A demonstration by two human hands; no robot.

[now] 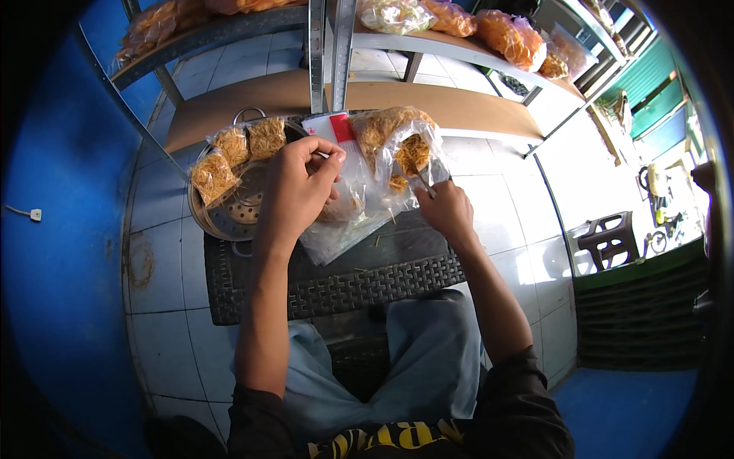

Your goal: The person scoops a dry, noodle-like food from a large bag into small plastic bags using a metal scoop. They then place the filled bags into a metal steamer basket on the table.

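My right hand grips the thin handle of a spoon-like utensil. Its far end reaches into an open clear plastic bag of shredded orange-brown snack. To the left, my left hand is raised with thumb and fingertips drawn together; whether a bag edge is pinched there is hard to see. Beneath it lies a small clear bag with a little snack showing, on top of flat plastic bags. A red-and-white packet lies behind.
Several filled snack packets sit in a perforated metal steamer pot on the black woven table. Metal shelving stands beyond, with bagged snacks on its upper boards. A dark plastic stool stands at right.
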